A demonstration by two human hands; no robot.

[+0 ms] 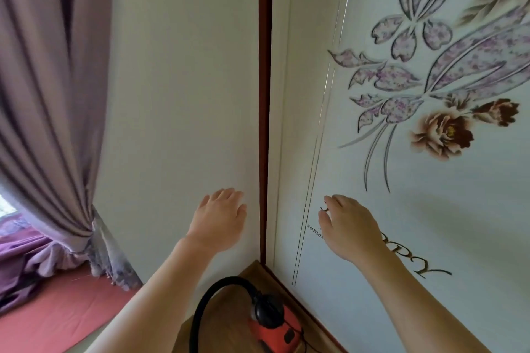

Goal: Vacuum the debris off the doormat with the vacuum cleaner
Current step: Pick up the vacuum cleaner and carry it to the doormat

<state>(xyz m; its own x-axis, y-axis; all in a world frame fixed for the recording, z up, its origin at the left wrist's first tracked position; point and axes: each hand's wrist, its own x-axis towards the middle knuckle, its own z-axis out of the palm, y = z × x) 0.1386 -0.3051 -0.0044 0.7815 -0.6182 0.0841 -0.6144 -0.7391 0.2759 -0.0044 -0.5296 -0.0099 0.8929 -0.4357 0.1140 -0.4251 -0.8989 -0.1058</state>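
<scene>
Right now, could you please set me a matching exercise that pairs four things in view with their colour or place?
Things:
1 curtain
2 vacuum
3 hose
4 right hand

Colour or place:
A black
B purple
C red
D by the flowered wall

Pairs: 1-B, 2-C, 3-A, 4-D

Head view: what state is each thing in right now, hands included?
Left hand: open, holding nothing.
Right hand: open, holding nothing.
Vacuum cleaner: on the floor in the corner, untouched.
Hose: attached to the vacuum cleaner, arching up.
Curtain: gathered, drawn aside.
</scene>
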